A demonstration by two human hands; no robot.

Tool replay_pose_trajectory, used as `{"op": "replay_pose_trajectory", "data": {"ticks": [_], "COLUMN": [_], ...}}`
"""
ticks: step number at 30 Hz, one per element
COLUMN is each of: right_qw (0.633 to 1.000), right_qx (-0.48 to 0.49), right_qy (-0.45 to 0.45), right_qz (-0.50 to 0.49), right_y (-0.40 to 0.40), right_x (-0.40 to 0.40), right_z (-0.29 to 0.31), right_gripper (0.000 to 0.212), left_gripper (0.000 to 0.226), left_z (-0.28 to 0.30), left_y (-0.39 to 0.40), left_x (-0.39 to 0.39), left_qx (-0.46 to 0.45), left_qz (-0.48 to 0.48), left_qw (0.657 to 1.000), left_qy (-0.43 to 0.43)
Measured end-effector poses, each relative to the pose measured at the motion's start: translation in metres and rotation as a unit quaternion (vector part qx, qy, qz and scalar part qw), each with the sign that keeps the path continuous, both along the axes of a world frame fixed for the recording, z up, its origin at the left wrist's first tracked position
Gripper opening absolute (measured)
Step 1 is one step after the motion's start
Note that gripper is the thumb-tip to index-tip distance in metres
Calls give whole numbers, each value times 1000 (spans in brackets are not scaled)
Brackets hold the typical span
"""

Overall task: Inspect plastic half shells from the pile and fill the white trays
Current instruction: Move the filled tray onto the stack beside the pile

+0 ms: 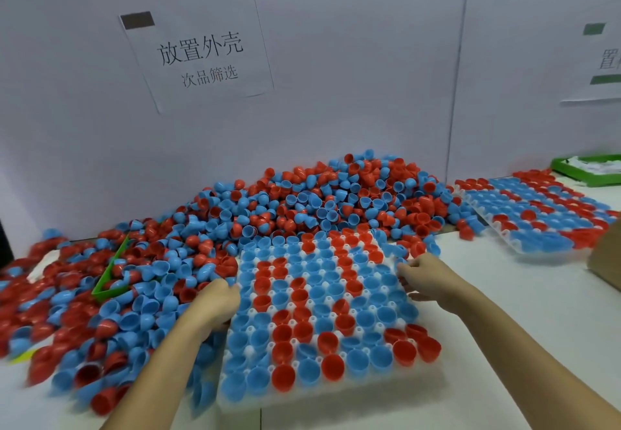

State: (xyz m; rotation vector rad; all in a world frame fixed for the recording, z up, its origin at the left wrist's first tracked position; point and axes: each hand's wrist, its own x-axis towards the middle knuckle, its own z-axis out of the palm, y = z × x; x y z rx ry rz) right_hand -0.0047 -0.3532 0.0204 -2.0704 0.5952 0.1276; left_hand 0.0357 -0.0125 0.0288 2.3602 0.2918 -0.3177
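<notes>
A white tray [339, 392] filled with red and blue half shells lies in front of me on the table. My left hand [215, 302] grips the tray's left edge, fingers curled under it. My right hand [425, 280] holds the tray's right edge near its far corner. A large pile of red and blue half shells [302, 201] spreads behind and to the left of the tray, up against the wall.
A second filled white tray [504, 233] lies at the right. A green bin [584, 169] stands at the far right, a green tray [111, 271] is sunk in the pile at left, and a cardboard box [608, 261] sits at the right edge. Paper signs hang on the wall.
</notes>
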Motion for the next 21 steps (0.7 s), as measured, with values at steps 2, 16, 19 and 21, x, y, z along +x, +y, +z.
{"op": "replay_pose_trajectory", "data": {"ticks": [2, 16, 19, 21], "right_qw": [1000, 990, 990, 987], "right_qx": [15, 115, 115, 131], "right_qy": [-9, -62, -63, -64], "right_qz": [-5, -47, -58, -62], "right_y": [2, 8, 11, 11], "right_x": [-3, -10, -11, -11], "right_z": [-2, -8, -9, -11], "right_gripper": [40, 37, 41, 41], "left_gripper": [39, 23, 21, 22], "left_z": [-2, -13, -14, -17], "left_y": [0, 4, 6, 7], "left_x": [0, -8, -9, -10], "left_qx": [-8, -162, -207, -226], "left_qz": [3, 76, 96, 98], "left_qw": [1000, 982, 971, 967], "left_qy": [0, -57, -68, -71]}}
